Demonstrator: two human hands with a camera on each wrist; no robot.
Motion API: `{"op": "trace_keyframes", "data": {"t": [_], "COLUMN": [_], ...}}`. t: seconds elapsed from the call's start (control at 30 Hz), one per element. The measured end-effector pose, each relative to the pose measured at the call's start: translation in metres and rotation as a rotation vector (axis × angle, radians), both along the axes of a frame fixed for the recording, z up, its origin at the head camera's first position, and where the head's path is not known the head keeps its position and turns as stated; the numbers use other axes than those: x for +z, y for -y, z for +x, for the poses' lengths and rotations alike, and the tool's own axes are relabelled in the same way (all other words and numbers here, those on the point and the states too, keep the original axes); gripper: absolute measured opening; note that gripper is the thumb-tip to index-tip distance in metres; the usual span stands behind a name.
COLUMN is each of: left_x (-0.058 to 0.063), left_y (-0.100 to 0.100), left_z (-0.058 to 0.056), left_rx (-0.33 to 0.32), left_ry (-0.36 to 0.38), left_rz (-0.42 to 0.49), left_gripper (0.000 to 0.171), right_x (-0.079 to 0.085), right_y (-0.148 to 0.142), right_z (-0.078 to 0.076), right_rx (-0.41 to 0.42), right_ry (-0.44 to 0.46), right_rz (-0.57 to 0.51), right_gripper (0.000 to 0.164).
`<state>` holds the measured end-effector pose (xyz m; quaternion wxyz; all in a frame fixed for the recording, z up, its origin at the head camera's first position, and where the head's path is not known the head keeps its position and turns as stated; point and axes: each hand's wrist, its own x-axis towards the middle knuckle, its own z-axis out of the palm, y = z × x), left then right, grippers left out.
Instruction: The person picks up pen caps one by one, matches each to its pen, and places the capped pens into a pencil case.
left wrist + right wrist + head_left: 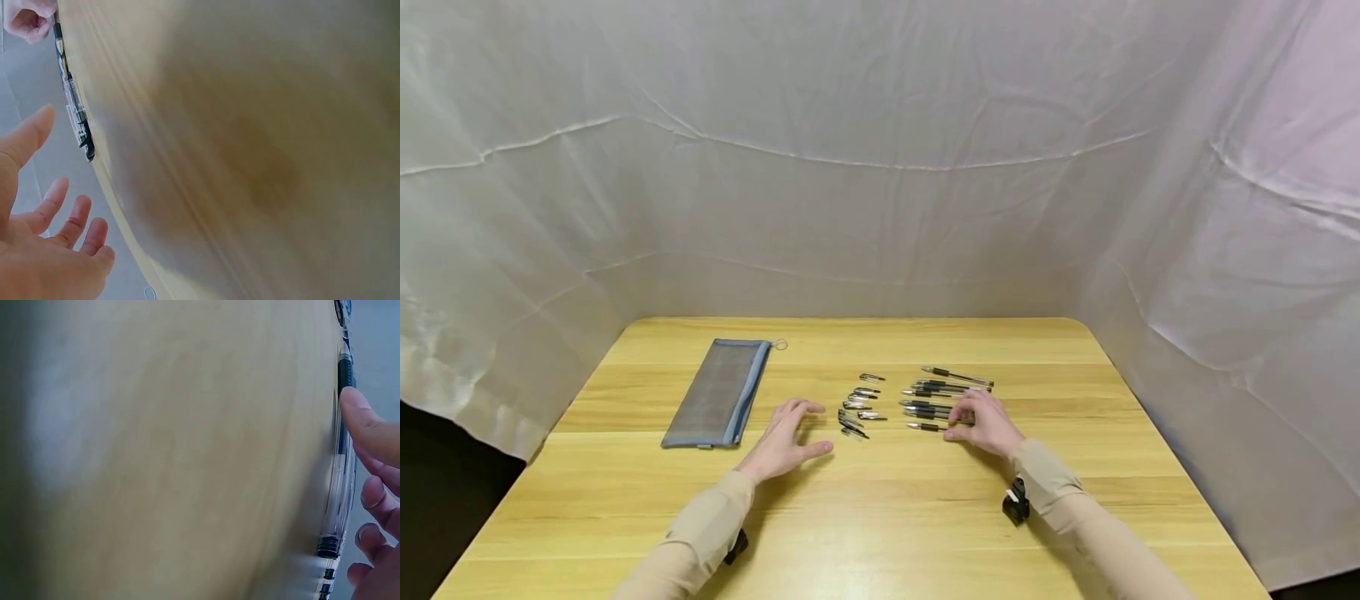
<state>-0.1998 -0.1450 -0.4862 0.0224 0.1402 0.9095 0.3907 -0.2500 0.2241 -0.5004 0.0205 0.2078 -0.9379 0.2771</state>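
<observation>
Right hand [985,423]: located right of centre in the head view, over the near end of the pen group. In the right wrist view its thumb rests against the black grip of the nearest gel pen [340,487], at the right edge of the frame; the other fingers are bent on the far side. Whether they pinch the pen cannot be told.

Left hand [782,442]: left of centre in the head view, fingers and thumb spread apart, holding nothing. Its fingertips point toward the pen caps [857,406] and stand apart from them.

The pen caps, clear with black parts, lie in a loose, curved cluster at the centre of the head view, between the two hands; some touch or overlap. Just right of them lie the uncapped gel pens [931,407], clear-barrelled with black grips, roughly parallel, tips toward the left of the frame. The right hand partly covers several; an exact count cannot be given.

Further out, left of the left hand, a grey mesh zip pouch [711,396] with blue edging lies flat, a thin loop [780,344] at its upper right corner. Beige sleeves [1051,479] cover both forearms, with a black device [1017,502] at the right wrist. All items lie on a wood-grain table [865,517], backed by pale, creased fabric [880,212].
</observation>
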Motion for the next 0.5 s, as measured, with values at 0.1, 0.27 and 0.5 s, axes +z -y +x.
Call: {"op": "trace_keyframes", "data": {"t": [0.1, 0.27, 0.5], "left_x": [0.0001, 0.0001, -0.0008], "left_y": [-0.0006, -0.0008, 0.0010], "left_z": [0.0000, 0.0002, -0.0006], "left_rx": [-0.001, 0.001, 0.000], "left_ry": [0.010, 0.021, 0.030], "left_rz": [0.005, 0.011, 0.009], "left_gripper": [0.060, 0.058, 0.058], "right_x": [-0.0001, -0.0006, 0.0006], "right_y": [0.0001, 0.0009, 0.0012], "right_z": [-0.0005, -0.0006, -0.0012], "right_rx": [0.007, 0.011, 0.032], "right_ry": [0.007, 0.014, 0.006], "right_rz": [0.024, 0.041, 0.031], "right_gripper": [0.020, 0.018, 0.016]}}
